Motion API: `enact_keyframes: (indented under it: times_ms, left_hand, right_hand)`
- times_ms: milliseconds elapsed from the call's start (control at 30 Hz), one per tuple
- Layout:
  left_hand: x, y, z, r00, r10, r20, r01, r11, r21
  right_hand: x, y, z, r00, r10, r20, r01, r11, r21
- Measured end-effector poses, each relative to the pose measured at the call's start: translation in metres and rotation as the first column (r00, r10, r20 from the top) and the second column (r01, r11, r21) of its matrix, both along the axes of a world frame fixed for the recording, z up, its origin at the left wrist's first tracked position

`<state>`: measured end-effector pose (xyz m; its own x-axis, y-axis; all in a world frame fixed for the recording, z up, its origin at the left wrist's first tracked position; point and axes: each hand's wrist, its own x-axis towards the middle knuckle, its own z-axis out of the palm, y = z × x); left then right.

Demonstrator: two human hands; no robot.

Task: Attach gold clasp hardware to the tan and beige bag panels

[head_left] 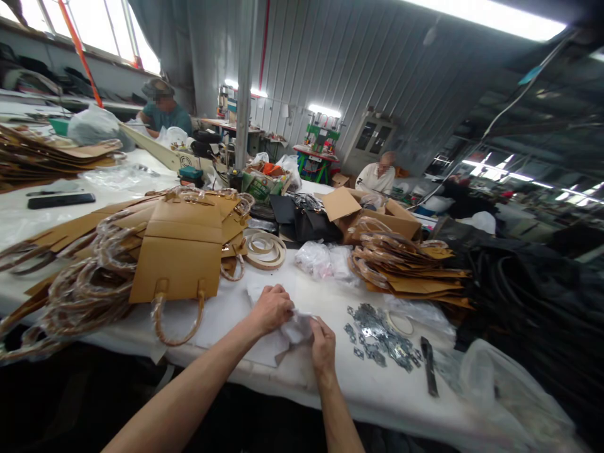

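Between my two hands is a crumpled white sheet [298,328], thin like tissue or plastic; which of the two I cannot tell. My left hand [274,308] is closed on its upper left part, and my right hand [323,341] pinches its right edge. Beneath it, more flat white sheeting lies at the front of the table [349,384]. Left of my hands rests a tan bag panel [177,251] with a plastic-wrapped handle [182,340]. A pile of small metal plates [382,333] lies to the right of my right hand.
Tan panels with wrapped handles [410,267] are stacked at right, near a cardboard box [382,217]. A roll of tape [264,248] and a clear plastic bag [323,259] lie ahead. A black-handled tool [429,365] sits at right. Two people work farther back.
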<state>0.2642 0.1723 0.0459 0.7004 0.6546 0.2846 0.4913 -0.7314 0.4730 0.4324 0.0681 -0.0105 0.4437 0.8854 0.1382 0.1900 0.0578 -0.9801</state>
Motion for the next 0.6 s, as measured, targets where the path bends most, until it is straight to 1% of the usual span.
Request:
enact_keyframes:
  times_ms: [67,133,200,267,333,433,500,600]
  left_hand:
    - [0.007,0.007,0.008,0.999,0.048,-0.013,-0.048,0.999,0.015]
    - [0.016,0.014,0.016,0.993,0.117,-0.009,-0.117,0.993,0.020]
    - [0.025,0.023,0.023,0.984,0.176,0.001,-0.176,0.984,0.013]
    - [0.034,0.031,0.032,0.979,0.204,0.009,-0.204,0.979,0.000]
    - [0.042,0.038,0.042,0.980,0.198,0.013,-0.197,0.980,-0.011]
    - [0.053,0.044,0.056,0.988,0.151,0.015,-0.151,0.988,-0.025]
    - [0.059,0.044,0.064,0.995,0.103,0.010,-0.102,0.994,-0.034]
    - [0.062,0.044,0.072,1.000,0.013,-0.008,-0.013,0.999,-0.042]
  right_hand:
    - [0.003,0.002,-0.006,0.990,-0.114,-0.078,0.117,0.993,0.024]
    - [0.005,0.003,-0.013,0.972,-0.195,-0.129,0.201,0.979,0.040]
    - [0.006,0.003,-0.019,0.966,-0.213,-0.148,0.222,0.974,0.049]
    - [0.004,0.006,-0.023,0.967,-0.205,-0.150,0.216,0.975,0.058]
    - [0.000,0.012,-0.022,0.964,-0.220,-0.146,0.231,0.971,0.060]
    - [-0.004,0.031,-0.017,0.939,-0.315,-0.140,0.319,0.948,0.011]
    - [-0.005,0.048,-0.012,0.916,-0.378,-0.132,0.378,0.925,-0.025]
    - [-0.003,0.071,-0.011,0.910,-0.409,-0.064,0.409,0.912,-0.013]
